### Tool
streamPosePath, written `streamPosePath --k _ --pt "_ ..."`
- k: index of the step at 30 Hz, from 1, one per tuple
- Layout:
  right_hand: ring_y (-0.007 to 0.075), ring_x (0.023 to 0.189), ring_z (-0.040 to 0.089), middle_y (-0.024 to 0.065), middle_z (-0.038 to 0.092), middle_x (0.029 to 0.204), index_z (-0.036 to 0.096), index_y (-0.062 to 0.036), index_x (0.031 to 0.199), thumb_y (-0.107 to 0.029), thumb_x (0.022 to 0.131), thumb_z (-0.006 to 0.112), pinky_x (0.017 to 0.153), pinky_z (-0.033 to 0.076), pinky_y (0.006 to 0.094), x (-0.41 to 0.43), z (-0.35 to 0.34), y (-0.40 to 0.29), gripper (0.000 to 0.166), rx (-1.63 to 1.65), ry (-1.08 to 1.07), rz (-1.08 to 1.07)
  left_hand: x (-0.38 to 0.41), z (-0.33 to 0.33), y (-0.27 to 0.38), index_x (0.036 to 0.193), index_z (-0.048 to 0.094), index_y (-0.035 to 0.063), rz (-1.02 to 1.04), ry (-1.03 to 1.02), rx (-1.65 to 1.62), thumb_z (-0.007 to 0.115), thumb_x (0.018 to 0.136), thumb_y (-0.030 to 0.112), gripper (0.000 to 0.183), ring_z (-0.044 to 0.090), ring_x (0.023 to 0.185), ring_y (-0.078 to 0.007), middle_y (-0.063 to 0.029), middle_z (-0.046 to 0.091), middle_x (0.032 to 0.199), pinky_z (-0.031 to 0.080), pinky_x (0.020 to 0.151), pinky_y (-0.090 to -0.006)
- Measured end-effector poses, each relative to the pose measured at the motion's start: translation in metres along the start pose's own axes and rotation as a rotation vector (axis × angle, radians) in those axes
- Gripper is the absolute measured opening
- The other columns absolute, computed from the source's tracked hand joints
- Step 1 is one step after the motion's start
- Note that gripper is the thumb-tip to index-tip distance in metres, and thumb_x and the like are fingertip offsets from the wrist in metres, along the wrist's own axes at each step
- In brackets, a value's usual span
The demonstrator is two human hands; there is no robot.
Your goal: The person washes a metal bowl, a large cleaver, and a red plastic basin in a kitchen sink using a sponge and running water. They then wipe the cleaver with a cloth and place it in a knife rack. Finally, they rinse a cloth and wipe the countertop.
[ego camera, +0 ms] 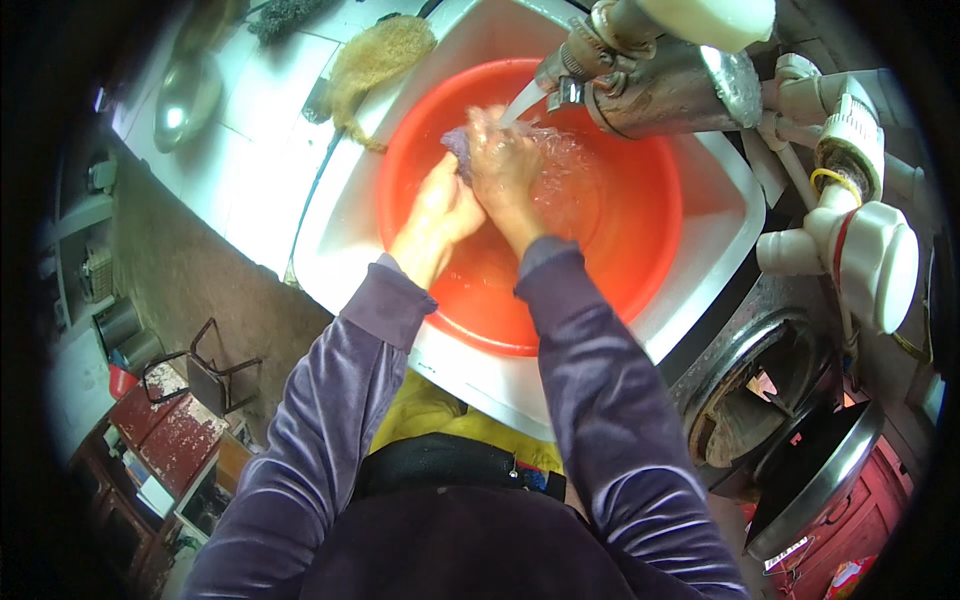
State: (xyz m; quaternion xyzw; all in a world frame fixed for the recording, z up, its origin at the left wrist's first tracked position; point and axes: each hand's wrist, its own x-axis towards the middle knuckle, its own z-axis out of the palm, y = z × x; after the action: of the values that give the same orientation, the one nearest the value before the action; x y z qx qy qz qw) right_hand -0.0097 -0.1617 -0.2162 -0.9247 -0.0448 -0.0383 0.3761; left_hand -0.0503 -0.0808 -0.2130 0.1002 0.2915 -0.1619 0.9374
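Note:
Water runs from a metal faucet (568, 71) onto my right hand (501, 161), over a red plastic basin (630, 247) that stands in a white sink (720, 202). A small purple cloth (457, 142) is bunched between my two hands. My left hand (444, 206) holds its lower side, and my right hand presses on it from the right, somewhat blurred. Shallow water splashes in the basin to the right of my hands. The fingertips of both hands are partly hidden.
A tan fibrous scrubber (386, 52) lies on the white tiled counter (247, 180) at the left, near a shiny metal bowl (187, 101). White plastic drain pipes (862, 255) stand at the right, above a round metal stove (750, 390). A chair (206, 382) is at the lower left.

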Motion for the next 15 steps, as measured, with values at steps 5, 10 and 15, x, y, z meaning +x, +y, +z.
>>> streamPosePath --k 5,10,15 --pt "0.0367 0.068 0.060 0.0223 0.061 0.075 0.059 -0.0071 0.090 -0.033 0.090 0.053 0.061 0.045 0.0428 0.040 0.008 0.024 0.027 0.245 0.174 0.166 -0.019 0.029 0.008 0.135 0.031 0.0007 0.082 0.342 0.426 0.032 0.099 0.035 0.050 0.040 0.123 -0.0360 -0.0185 0.035 0.138 0.033 0.104 -0.0488" --pt "0.0318 0.075 0.059 0.0183 0.060 0.079 0.055 0.0000 0.085 -0.021 0.084 0.061 0.066 0.045 0.0422 -0.002 -0.013 -0.003 0.022 0.843 0.084 0.549 -0.017 0.008 0.015 0.140 0.025 0.0037 -0.229 0.382 0.294 0.038 0.094 0.049 0.066 0.033 0.126 -0.0447 -0.0226 0.025 0.143 0.030 0.100 -0.0617" --pt "0.0236 0.069 0.058 0.0108 0.057 0.074 0.051 -0.0041 0.088 -0.015 0.083 0.063 0.066 0.047 0.0362 -0.074 -0.020 -0.054 0.017 0.553 0.036 0.151 -0.039 0.016 0.006 0.124 0.048 0.0033 0.031 0.096 0.533 0.065 0.084 0.035 0.054 0.053 0.112 -0.0205 -0.0090 0.056 0.116 0.044 0.094 -0.0332"
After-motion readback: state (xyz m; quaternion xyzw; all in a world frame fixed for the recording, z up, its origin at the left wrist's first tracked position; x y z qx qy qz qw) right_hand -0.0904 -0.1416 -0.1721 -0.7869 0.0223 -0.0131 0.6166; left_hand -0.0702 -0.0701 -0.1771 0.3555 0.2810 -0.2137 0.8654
